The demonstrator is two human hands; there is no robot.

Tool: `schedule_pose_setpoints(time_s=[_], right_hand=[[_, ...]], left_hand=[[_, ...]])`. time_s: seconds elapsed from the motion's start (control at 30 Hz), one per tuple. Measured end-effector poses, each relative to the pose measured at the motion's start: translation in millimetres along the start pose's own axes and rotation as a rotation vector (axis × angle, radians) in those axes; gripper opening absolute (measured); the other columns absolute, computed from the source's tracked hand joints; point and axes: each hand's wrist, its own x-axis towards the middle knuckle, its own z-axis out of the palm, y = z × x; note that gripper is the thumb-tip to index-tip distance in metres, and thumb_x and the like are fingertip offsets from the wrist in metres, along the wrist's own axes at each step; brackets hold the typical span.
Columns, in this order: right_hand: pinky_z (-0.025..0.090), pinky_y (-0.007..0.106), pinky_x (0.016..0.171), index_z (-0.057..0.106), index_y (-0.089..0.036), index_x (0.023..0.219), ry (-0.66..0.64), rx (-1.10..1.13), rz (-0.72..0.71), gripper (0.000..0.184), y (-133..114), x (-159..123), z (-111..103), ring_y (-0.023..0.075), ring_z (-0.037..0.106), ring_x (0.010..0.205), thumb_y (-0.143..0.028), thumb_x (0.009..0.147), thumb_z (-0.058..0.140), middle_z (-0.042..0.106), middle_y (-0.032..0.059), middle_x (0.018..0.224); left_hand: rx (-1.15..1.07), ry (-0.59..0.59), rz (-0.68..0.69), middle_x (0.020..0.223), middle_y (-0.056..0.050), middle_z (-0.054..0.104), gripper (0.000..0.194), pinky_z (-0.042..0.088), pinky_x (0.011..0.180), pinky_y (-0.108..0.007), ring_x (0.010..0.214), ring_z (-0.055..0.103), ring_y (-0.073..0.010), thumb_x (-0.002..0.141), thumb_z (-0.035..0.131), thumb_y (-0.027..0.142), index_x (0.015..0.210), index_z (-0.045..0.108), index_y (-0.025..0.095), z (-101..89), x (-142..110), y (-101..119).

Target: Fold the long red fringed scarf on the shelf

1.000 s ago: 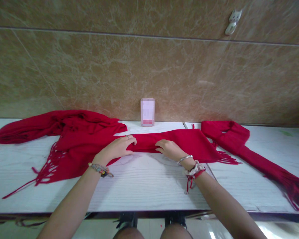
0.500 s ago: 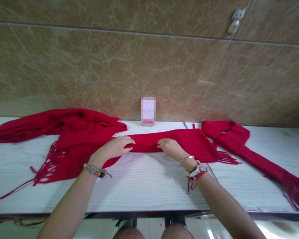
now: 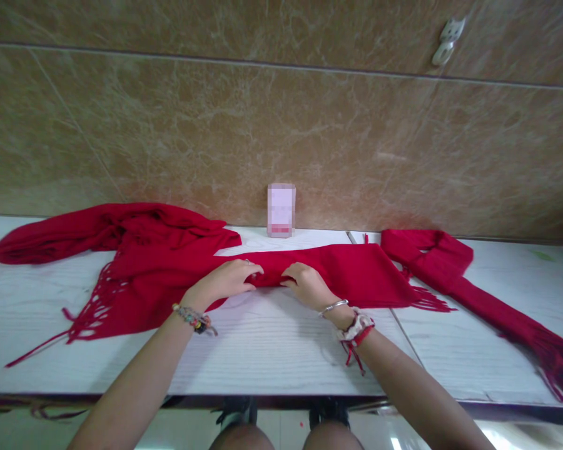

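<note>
A red fringed scarf [image 3: 351, 269] lies across the white table, its middle stretch folded into a narrow strip. On this strip, my left hand [image 3: 232, 278] has its fingers curled over the cloth with the thumb at the near edge. A short way to the right, my right hand [image 3: 307, 284] pinches the same strip near its lower edge. Leftward the cloth spreads wide, with a knotted fringe [image 3: 91, 306] and a bunched red heap [image 3: 117, 228] behind it. Whether heap and strip are one piece, I cannot tell.
Another red length of scarf [image 3: 478, 294], looped at the back, runs to the right edge and ends in tassels. A phone [image 3: 281, 210] leans upright against the brown marbled wall [image 3: 281, 125]. A white cat-shaped item [image 3: 449, 41] is on the wall. The white table [image 3: 272, 350] has a seam at right.
Both hands have moved closer together along the strip, the left one rightward and the right one leftward. The view has shifted slightly; the other cloth lies as before.
</note>
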Motion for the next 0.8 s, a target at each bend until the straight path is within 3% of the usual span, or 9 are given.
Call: schedule_pose_setpoints(time_s=[0.17,0.3,0.4,0.5,0.67,0.8], right_hand=[[0.044,0.026,0.069,0.064,-0.014,0.081,0.031,-0.065,0.037,0.012,4,-1,1,0.0175,0.059,0.078,-0.022,0.083,0.054,0.065,0.0082,0.08],[0.044,0.026,0.07,0.064,-0.014,0.082,-0.004,-0.088,0.027,0.016,4,0,2,0.0179,0.06,0.08,-0.02,0.085,0.05,0.066,0.01,0.083],[0.044,0.027,0.074,0.063,-0.013,0.092,-0.022,-0.038,0.014,0.015,4,-1,0,0.0173,0.06,0.084,-0.017,0.085,0.05,0.066,0.0099,0.088],[0.044,0.026,0.072,0.058,-0.015,0.104,0.019,0.051,0.019,0.022,5,-4,-2,0.0166,0.06,0.084,-0.018,0.082,0.055,0.065,0.0084,0.091],[0.044,0.024,0.07,0.061,-0.015,0.086,0.062,0.126,-0.028,0.014,7,-6,-3,0.0153,0.059,0.078,-0.014,0.073,0.065,0.064,0.0054,0.085],[0.044,0.024,0.069,0.063,-0.014,0.081,0.059,0.117,-0.005,0.005,6,-5,-4,0.0151,0.06,0.075,-0.012,0.076,0.061,0.065,0.0062,0.081]], left_hand=[[0.014,0.041,-0.017,0.09,-0.004,0.068,0.018,0.043,0.075,-0.026,0.084,0.061,-0.0182,0.079,0.052,0.021,0.091,0.065,0.019,-3.9,0,-2],[0.036,0.004,-0.05,0.095,-0.006,0.068,0.022,0.043,0.075,-0.028,0.085,0.061,-0.0196,0.083,0.045,0.021,0.095,0.064,0.019,-5.0,-2,-3],[-0.012,-0.024,-0.083,0.1,-0.006,0.066,0.023,0.044,0.076,-0.029,0.089,0.059,-0.0203,0.083,0.046,0.021,0.102,0.059,0.019,-2.3,-2,0],[-0.108,0.0,-0.023,0.104,-0.005,0.063,0.026,0.042,0.081,-0.028,0.095,0.057,-0.0188,0.078,0.053,0.018,0.104,0.056,0.019,3.2,1,5],[-0.158,0.056,-0.011,0.096,-0.004,0.064,0.027,0.042,0.077,-0.026,0.087,0.057,-0.0172,0.075,0.054,0.012,0.101,0.056,0.017,7.3,5,10],[-0.165,0.104,-0.068,0.084,-0.002,0.063,0.03,0.042,0.067,-0.024,0.075,0.057,-0.0159,0.073,0.061,0.017,0.102,0.055,0.015,3.1,4,9]])
